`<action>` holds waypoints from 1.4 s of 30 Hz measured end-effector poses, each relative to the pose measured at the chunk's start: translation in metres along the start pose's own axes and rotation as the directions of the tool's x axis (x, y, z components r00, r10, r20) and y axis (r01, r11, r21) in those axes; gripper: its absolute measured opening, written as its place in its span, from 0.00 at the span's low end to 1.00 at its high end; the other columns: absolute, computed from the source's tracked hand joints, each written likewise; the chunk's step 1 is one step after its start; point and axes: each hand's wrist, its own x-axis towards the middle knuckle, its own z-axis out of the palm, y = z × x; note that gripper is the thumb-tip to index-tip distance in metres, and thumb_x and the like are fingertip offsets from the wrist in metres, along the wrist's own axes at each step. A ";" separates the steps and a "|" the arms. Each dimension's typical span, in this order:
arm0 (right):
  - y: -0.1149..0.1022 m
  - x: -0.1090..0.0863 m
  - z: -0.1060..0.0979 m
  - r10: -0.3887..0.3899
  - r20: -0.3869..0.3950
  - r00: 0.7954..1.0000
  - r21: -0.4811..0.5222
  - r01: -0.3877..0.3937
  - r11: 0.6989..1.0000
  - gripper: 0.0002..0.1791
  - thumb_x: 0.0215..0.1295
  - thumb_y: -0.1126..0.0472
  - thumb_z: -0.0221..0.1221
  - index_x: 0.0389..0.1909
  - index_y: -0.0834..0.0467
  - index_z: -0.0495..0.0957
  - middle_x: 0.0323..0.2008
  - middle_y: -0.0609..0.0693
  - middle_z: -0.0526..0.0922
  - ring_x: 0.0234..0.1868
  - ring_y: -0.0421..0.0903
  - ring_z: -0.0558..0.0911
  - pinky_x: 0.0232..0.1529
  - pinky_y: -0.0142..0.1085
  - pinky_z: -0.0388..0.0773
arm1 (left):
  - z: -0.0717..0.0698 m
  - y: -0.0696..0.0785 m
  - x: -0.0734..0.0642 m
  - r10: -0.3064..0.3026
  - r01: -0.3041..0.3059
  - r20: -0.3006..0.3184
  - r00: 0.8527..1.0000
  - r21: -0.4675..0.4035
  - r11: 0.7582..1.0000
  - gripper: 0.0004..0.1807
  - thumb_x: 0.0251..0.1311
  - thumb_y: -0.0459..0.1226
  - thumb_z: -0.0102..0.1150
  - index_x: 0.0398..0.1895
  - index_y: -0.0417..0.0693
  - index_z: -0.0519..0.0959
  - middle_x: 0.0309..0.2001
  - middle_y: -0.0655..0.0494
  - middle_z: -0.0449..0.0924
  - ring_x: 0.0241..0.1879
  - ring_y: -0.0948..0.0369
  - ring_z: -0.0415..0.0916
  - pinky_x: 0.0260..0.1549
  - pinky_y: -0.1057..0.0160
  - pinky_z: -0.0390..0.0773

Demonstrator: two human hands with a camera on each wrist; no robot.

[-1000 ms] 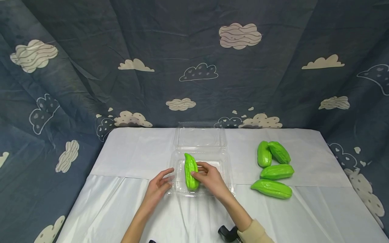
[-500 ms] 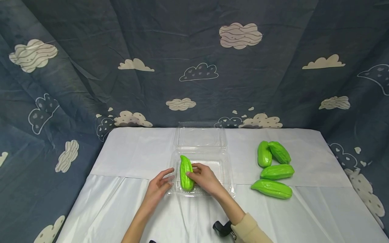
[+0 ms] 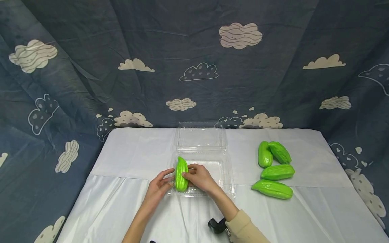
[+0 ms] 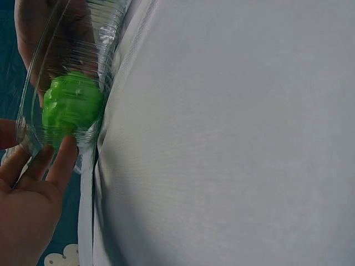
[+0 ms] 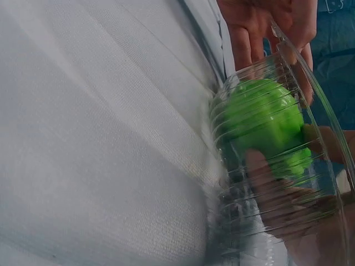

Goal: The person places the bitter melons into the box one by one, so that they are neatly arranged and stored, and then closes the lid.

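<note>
A clear plastic clamshell container (image 3: pixel 209 192) stands on the white cloth, its lid (image 3: pixel 200 136) folded back. My right hand (image 3: pixel 201 177) reaches into the base and pinches a bright green, ridged bitter melon (image 3: pixel 181 177) between thumb and fingers, at the left side of the base. The melon lies lengthwise, stem tip away from me. My left hand (image 3: pixel 158 185) is at the container's left wall, fingers extended and touching it from outside. In the left wrist view, the melon (image 4: pixel 72 102) shows through the ribbed wall, close to the left fingertips (image 4: pixel 67 145).
Several more bitter melons (image 3: pixel 276 189) lie grouped on the cloth to the right. A dark curtain (image 3: pixel 200 50) with cloud prints hangs behind the table. A black strap-like device (image 3: pixel 216 226) is at the right wrist.
My right hand has moved left with the bitter melon, bringing it from the left-middle of the base to its left wall. The left hand stays in place.
</note>
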 end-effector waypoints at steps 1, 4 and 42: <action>0.001 0.001 0.000 0.004 -0.002 1.000 -0.002 -0.004 1.000 0.27 0.67 0.63 0.60 0.59 0.77 0.68 0.45 0.67 0.82 0.37 0.54 0.86 0.36 0.43 0.83 | 0.000 0.000 0.000 -0.003 0.003 0.000 1.000 0.001 1.000 0.27 0.59 0.25 0.55 0.65 0.40 0.72 0.56 0.36 0.77 0.58 0.46 0.74 0.49 0.64 0.75; 0.003 0.003 0.001 0.033 -0.021 0.999 -0.003 -0.033 0.999 0.26 0.66 0.63 0.61 0.59 0.75 0.69 0.45 0.65 0.81 0.35 0.51 0.86 0.35 0.42 0.83 | 0.000 0.000 0.001 -0.020 0.020 0.001 1.000 -0.011 1.000 0.27 0.59 0.25 0.55 0.65 0.41 0.72 0.56 0.37 0.77 0.59 0.47 0.74 0.50 0.64 0.74; 0.001 0.003 -0.003 0.030 -0.113 0.993 -0.032 -0.034 0.999 0.31 0.61 0.60 0.64 0.62 0.72 0.68 0.52 0.66 0.77 0.45 0.54 0.83 0.41 0.44 0.82 | -0.001 0.000 0.002 -0.060 0.060 -0.010 0.998 -0.030 0.998 0.27 0.60 0.24 0.56 0.64 0.44 0.74 0.58 0.40 0.77 0.59 0.48 0.74 0.50 0.64 0.74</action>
